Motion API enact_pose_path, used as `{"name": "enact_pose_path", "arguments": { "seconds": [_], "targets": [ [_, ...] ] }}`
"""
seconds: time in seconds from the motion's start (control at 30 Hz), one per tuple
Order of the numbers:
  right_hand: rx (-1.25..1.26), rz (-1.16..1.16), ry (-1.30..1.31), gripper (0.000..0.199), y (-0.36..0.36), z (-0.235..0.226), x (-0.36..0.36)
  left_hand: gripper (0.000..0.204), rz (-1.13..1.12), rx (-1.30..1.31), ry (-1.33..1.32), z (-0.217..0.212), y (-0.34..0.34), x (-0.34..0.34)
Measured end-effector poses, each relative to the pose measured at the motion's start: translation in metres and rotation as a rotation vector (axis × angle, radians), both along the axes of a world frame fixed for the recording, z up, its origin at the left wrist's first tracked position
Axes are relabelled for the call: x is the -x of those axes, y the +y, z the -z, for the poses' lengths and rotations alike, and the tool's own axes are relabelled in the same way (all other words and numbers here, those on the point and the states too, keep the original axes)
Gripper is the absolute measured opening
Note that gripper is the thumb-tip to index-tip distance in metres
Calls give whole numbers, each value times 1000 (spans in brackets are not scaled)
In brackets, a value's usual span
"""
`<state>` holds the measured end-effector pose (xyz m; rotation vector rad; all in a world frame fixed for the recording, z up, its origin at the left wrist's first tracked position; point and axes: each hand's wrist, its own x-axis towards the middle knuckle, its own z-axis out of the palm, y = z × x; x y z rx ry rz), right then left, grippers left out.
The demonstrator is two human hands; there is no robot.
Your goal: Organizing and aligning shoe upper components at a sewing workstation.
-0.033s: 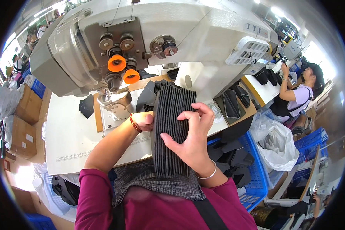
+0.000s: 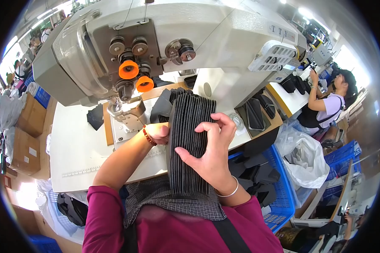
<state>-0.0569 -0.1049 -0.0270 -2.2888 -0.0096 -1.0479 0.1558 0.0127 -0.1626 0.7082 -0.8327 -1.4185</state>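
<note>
A thick stack of thin black fabric panels (image 2: 190, 168) stands with its layered edges toward me, from the table down to my lap. My left hand (image 2: 158, 133), with a red bead bracelet, grips its left side; the fingertips are hidden behind it. Over the front and right side lies my right hand (image 2: 213, 156), a pale bangle at its wrist. Its thumb and index finger are spread apart against the layered edges. Beyond the stack lie more black panels (image 2: 161, 106). A sewing machine (image 2: 223, 33) arches above, its post (image 2: 128, 116) left of the stack.
On the white table (image 2: 76, 147) lie a ruler strip (image 2: 81, 171) and a dark scrap (image 2: 95, 117). A blue crate (image 2: 285, 202) with black pieces stands at right, beside a white plastic bag (image 2: 306, 162). Cardboard boxes (image 2: 26, 151) stand at left. A co-worker (image 2: 325, 103) sits at far right.
My right thumb has shifted very slightly left across the panel edges. Everything else looks the same.
</note>
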Motion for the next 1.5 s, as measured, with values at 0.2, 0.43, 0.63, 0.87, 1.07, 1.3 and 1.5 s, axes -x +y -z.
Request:
{"name": "enact_pose_path", "arguments": {
  "seconds": [0.2, 0.43, 0.63, 0.87, 1.07, 1.3, 1.5],
  "targets": [
    [42, 37, 10, 60, 3, 0, -2, 126, -36, 2, 61, 27, 0, -11],
    [56, 36, 29, 66, 9, -3, 0, 121, 4, 17, 107, 29, 1, -11],
    [-152, -98, -123, 57, -4, 30, 10, 121, -38, -44, -224, -5, 6, -4],
    [-1406, -389, -120, 55, -14, 105, 29, 87, 426, -356, -810, -141, -1, 31],
    [-1839, -827, 422, 73, -32, 152, -7, 83, 978, -656, -1480, -149, -11, 53],
    [-1242, -587, 479, 77, -18, 113, -29, 83, 924, -833, -1503, -141, -16, 42],
    [-1158, -540, 556, 70, -49, 111, -62, 75, 657, -988, -1392, -141, -39, 29]
  ]
}}
